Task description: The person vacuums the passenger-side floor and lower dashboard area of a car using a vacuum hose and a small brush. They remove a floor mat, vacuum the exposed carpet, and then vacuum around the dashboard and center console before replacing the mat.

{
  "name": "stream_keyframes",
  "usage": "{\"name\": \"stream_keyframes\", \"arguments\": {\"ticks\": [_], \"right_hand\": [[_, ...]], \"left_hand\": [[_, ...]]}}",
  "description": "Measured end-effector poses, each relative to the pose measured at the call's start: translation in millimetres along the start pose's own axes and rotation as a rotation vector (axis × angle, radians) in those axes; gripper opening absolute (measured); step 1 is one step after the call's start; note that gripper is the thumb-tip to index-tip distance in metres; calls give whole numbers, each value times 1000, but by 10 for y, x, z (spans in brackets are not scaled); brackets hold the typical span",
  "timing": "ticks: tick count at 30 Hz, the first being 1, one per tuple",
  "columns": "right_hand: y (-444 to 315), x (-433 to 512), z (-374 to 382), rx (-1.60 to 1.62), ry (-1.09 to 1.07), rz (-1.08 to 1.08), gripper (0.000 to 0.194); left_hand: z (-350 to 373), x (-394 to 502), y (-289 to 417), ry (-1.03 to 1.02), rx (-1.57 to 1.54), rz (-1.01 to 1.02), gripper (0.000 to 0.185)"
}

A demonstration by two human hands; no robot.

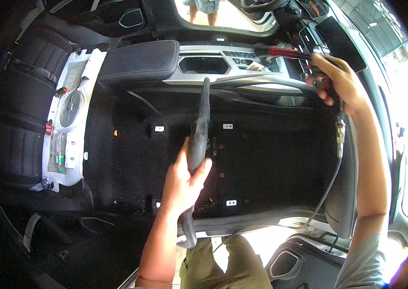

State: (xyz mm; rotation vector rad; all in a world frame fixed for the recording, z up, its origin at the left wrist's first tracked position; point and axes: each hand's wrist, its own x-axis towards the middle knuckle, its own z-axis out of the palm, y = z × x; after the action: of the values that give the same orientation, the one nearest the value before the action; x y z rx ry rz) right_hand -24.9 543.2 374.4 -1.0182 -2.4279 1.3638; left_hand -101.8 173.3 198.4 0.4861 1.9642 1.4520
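Observation:
My left hand [184, 177] is closed around a dark grey tube [198, 146] that looks like a vacuum cleaner wand. The tube's narrow far end rises towards the centre console, while its curved near end hangs by the door sill. At the upper right, my right hand [339, 81] grips a handheld tool [299, 54] with a red front part, apparently an air blow gun; motion blur hides its details. Below that hand hangs a metal hose coupling [340, 135], from which a thin hose [328, 186] runs down towards the sill. Black carpet [269, 155] covers the car floor beneath both hands.
The centre console [198, 50] and armrest [140, 59] border the far side. White metal brackets [228, 126] dot the floor. A plastic bottle [60, 150] lies on the rear seat base [88, 79]. Beyond the opposite doorway [175, 9] stand a person's legs [211, 18].

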Motion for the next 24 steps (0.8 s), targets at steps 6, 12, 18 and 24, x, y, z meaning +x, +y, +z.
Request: {"name": "stream_keyframes", "arguments": {"ticks": [6,12,18,24], "right_hand": [[-116,947,1086,-187,-219,83,36],[-145,1355,1311,-168,-265,211,38],[-446,1568,1021,-100,-242,161,40],[-773,1968,1150,-323,-300,182,45]], "left_hand": [[-110,927,241,-50,158,24,66],[-287,1244,200,5,159,22,40],[-497,1577,241,-112,88,12,40],[-487,1719,271,-110,223,-30,49]]}}
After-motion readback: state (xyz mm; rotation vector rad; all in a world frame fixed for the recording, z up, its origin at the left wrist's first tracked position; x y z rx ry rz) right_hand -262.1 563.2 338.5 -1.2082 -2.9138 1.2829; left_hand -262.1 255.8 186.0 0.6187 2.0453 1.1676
